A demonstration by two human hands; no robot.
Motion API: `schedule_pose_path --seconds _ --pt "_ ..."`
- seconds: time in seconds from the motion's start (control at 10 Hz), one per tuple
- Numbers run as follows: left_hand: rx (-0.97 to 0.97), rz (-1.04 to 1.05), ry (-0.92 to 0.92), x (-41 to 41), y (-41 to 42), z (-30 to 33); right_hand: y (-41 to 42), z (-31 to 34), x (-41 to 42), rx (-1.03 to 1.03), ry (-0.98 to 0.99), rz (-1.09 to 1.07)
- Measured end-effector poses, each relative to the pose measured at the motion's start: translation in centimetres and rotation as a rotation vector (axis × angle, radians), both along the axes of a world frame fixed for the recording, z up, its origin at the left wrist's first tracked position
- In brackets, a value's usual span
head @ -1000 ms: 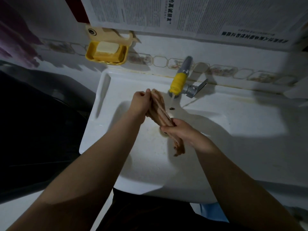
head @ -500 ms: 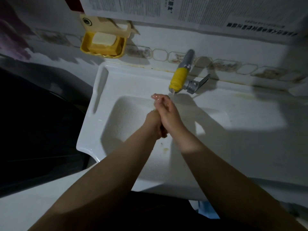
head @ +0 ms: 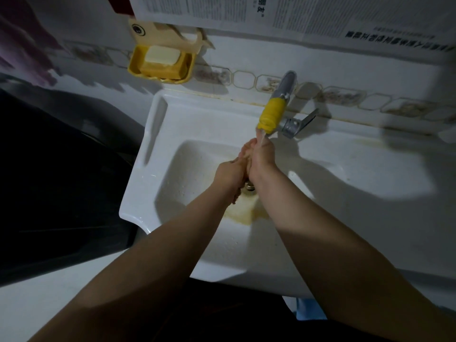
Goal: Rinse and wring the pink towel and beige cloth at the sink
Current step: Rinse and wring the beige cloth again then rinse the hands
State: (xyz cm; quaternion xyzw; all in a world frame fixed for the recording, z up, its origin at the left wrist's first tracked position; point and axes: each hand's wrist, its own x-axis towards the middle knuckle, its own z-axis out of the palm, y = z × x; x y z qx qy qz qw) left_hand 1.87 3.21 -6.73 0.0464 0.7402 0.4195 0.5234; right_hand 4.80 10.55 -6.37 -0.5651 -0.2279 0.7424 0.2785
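Both hands meet over the basin of the white sink (head: 158, 134), directly below the yellow-sleeved tap (head: 271, 114), so that the falling water (head: 260, 134) runs onto the work and drains away beneath it. The left hand (head: 229, 175) sits nearer the body, fingers curled inward round the lower part of a twisted cloth (head: 235, 199), of which only a small reddish-pink end shows below the wrist. The right hand (head: 262, 156) lies farther out, its knuckles uppermost and fingertips (head: 246, 148) bunched just under the spout; it appears to grip the cloth's upper part, though the fabric there is hidden by the hand itself. Whether this is the pink towel or the beige cloth cannot be told with certainty in the dim light; the other textile is not visible.

The 2 forearms converge in a narrow V, wrists nearly touching. This close, opposed grip suits wringing: each hand can turn against the other while the cloth stays short and taut. The drain (head: 249, 186) lies just beneath the wrists. A yellow soap dish (head: 161, 61) with a pale bar hangs on the wall to the left; the lever handle (head: 299, 123) stands beside the tap.
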Motion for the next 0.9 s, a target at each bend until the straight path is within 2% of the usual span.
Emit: schedule_pose_path --seconds 0.1,0.2,0.3,0.4,0.5,0.6,0.7,0.8,0.9 --pt "0.196 0.074 -0.106 -1.7 -0.8 -0.3 1.5 -0.2 0.9 -0.046 -0.005 0.050" --pt "0.396 0.078 -0.222 -4.5 -1.3 0.2 2.8 0.2 3.5 -0.028 -0.149 0.423" --pt "0.410 0.080 -0.185 -6.9 -1.4 0.5 2.9 -0.6 5.7 0.148 -0.112 0.694" --pt "0.372 0.027 0.040 -8.0 -1.1 1.2 2.4 -0.2 7.3 0.175 -0.113 0.859" --pt "0.396 -0.093 0.352 -8.4 -1.0 1.7 2.4 0.0 8.0 0.183 -0.163 0.894" --pt "0.364 -0.165 0.509 -8.2 -1.1 2.1 2.2 -0.1 8.2 0.140 -0.068 0.706" --pt "0.271 -0.274 0.650 -8.3 -1.4 2.1 2.1 0.1 8.0 0.122 -0.001 0.666" --pt "0.252 -0.237 0.586 -8.1 -1.5 2.5 2.0 0.2 7.7 0.257 -0.141 0.801" --pt "0.233 -0.210 0.499 -7.8 -1.4 3.2 1.9 0.4 7.1 0.514 -0.287 0.810"
